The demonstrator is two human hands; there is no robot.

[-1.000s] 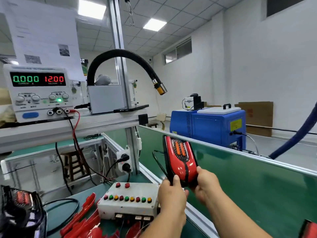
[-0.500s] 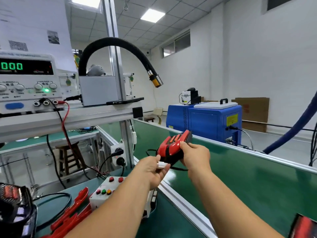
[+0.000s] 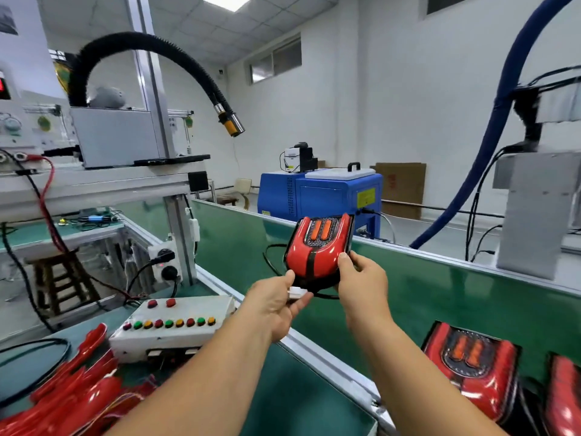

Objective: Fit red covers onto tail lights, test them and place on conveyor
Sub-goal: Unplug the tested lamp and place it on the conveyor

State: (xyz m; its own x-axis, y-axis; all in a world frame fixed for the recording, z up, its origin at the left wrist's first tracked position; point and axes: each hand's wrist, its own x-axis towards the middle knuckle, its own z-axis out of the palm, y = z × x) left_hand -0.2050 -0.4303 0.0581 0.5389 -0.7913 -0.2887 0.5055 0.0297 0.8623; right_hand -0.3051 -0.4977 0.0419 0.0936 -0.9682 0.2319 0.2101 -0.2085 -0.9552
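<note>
- Red covers [image 3: 78, 382] are lying on the bench [image 3: 292, 401] close to you.
- Your left hand [image 3: 273, 306] is pinching the white plug [image 3: 295, 292].
- Your right hand [image 3: 361, 284] is gripping the tail light [image 3: 317, 247] by its near edge.
- A second ago you were holding it upright near the button box [image 3: 176, 325]. Now it is facing up over the conveyor [image 3: 440, 294].
- I think testing is over and you are getting ready to put it down.
</note>
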